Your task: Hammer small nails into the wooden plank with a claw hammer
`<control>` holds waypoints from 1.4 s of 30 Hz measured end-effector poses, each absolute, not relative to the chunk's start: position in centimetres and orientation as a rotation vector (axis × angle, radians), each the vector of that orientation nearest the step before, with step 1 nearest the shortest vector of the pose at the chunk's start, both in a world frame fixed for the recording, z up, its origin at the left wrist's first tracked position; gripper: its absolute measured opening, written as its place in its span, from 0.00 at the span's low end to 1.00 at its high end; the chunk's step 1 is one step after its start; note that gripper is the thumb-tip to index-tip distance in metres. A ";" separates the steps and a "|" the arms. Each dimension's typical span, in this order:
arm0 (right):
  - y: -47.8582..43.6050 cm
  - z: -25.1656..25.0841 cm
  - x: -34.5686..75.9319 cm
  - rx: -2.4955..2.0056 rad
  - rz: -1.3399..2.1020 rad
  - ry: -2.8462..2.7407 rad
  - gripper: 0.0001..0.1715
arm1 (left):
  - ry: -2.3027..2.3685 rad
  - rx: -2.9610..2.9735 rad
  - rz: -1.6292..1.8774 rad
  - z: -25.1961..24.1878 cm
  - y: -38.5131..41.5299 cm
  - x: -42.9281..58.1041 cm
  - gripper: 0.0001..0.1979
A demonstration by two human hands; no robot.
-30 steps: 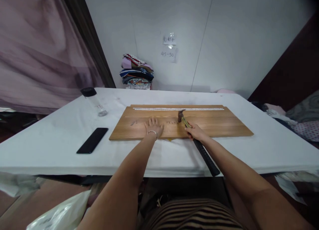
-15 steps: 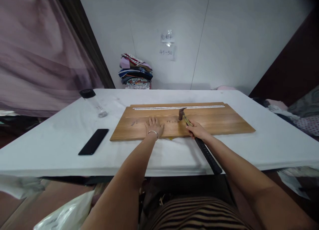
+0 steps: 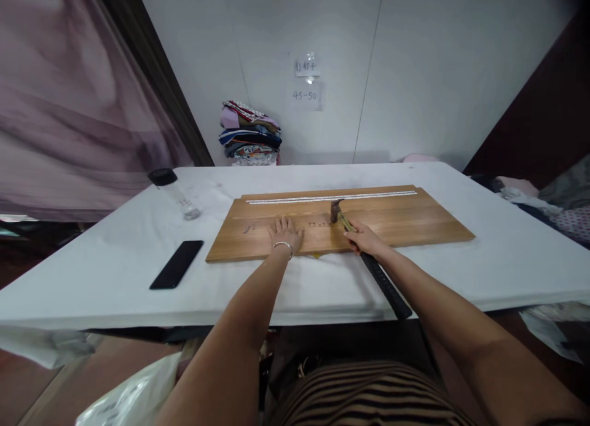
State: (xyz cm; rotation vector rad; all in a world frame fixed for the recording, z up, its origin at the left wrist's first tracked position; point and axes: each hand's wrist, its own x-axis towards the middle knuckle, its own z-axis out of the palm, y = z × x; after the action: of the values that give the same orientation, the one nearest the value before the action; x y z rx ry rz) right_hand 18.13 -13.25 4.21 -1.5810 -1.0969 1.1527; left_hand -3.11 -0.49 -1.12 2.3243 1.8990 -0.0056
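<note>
A wooden board [image 3: 405,220] lies flat on the white-covered table. My left hand [image 3: 286,234] rests on it palm down with the fingers spread, a bracelet at the wrist. In my right hand [image 3: 363,238] is a claw hammer [image 3: 382,281], gripped partway along the handle, its black end pointing back toward me. The hammer's head is low over the board, just right of a short row of small nails [image 3: 316,224]; whether it touches a nail I cannot tell. Left of my left hand, a few loose nails [image 3: 250,227] lie on the wood.
A black phone [image 3: 177,265] and a clear bottle [image 3: 177,195] with a dark lid lie on the table's left side. Folded clothes [image 3: 251,134] are stacked at the back against the wall. White strips [image 3: 332,197] run along the board's far side.
The whole view has shifted and tilted slightly. Both hands and the hammer keep nearly the same place over the board.
</note>
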 end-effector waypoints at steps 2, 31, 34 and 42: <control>-13.2 4.2 18.2 -1.574 1.161 -1.095 0.13 | 1.899 2.324 -0.009 -1.1 -0.4 -3.1 0.39; -13.1 4.6 18.6 -1.585 1.150 -1.106 0.14 | 1.901 2.319 0.023 -1.3 -0.5 -3.1 0.39; -13.0 4.5 18.7 -1.589 1.173 -1.110 0.14 | 1.890 2.327 0.026 -1.5 -0.4 -3.2 0.39; -13.1 4.9 18.6 -1.602 1.174 -1.100 0.15 | 1.899 2.319 0.034 -1.6 -0.2 -3.2 0.39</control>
State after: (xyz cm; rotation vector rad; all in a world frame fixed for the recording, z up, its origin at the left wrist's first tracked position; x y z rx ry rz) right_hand 18.58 -13.08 4.92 -1.6021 -1.1003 1.1735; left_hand -3.22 -0.24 -1.65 2.3189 1.8994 0.0337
